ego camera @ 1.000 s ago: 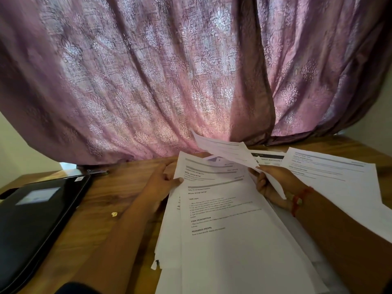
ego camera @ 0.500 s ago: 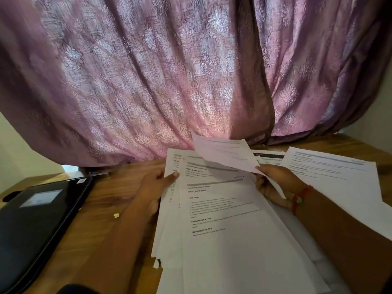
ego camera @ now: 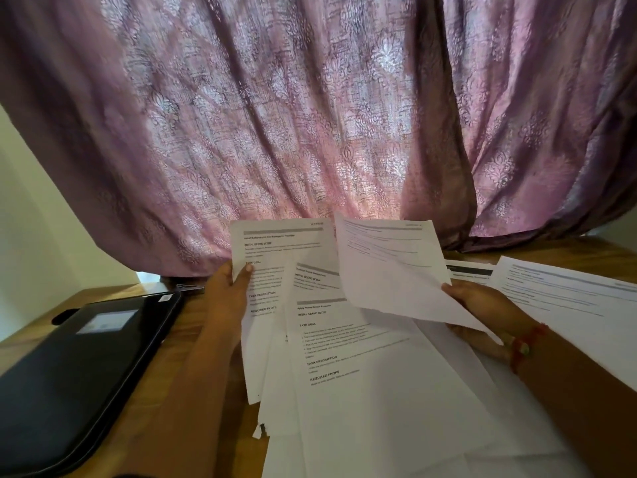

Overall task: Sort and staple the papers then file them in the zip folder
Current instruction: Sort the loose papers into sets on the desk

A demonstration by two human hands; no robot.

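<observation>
Right of the closed zip folder [ego camera: 82, 367], left hand [ego camera: 227, 291] and right hand [ego camera: 479, 305] each pinch one sheet from the loose papers [ego camera: 379, 391]; sorting underway, stapling and filing undone

Both hands were raised, each pinching a sheet.
Left hand [ego camera: 229, 291] gripped with thumb on top; right hand [ego camera: 477, 305] pinched, wrist angled inward.

Matt white paper sheets [ego camera: 372, 391] (printed in black) lie on a smooth, grained wood table [ego camera: 220, 443]. The zip folder [ego camera: 79, 367] looks dark and faintly glossy. Behind hangs woven, patterned cloth curtain [ego camera: 275, 115].
</observation>
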